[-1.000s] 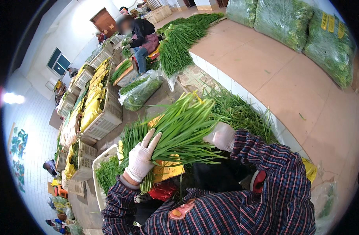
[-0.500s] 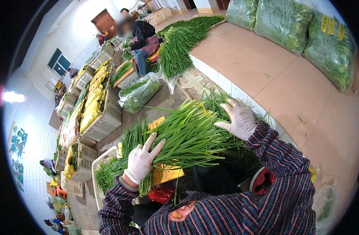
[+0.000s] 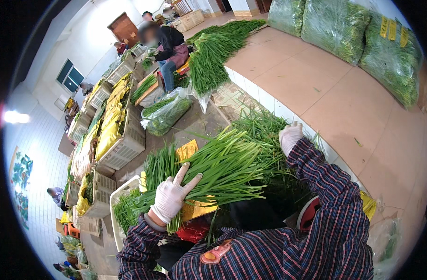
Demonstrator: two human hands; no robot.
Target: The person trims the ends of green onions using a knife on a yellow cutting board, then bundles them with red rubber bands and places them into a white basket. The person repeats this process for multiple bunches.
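My left hand [image 3: 170, 198], in a white glove, grips a bunch of green garlic chives [image 3: 225, 165], two fingers spread over the stalks. The bunch lies across a yellow board [image 3: 197, 210], its leafy ends fanning to the right. At the right, beside a heap of loose chive leaves [image 3: 260, 128], my gloved right hand [image 3: 291, 137] is closed with its fingers curled down. What it holds, if anything, is hidden. More chives [image 3: 129, 207] lie in a white tub [image 3: 114, 205] left of my left hand.
A tiled ledge [image 3: 334, 93] runs along the right, with big clear bags of greens [image 3: 337, 30] on it. Ahead, a co-worker [image 3: 171, 46] sits by a long chive heap [image 3: 211, 56]. A filled plastic bag [image 3: 166, 112] and crates with yellow covers [image 3: 122, 140] stand at the left.
My right hand has gone from open with spread fingers above the leaves to closed, slightly farther right and lower. My left hand stays on the bunch with a small shift.
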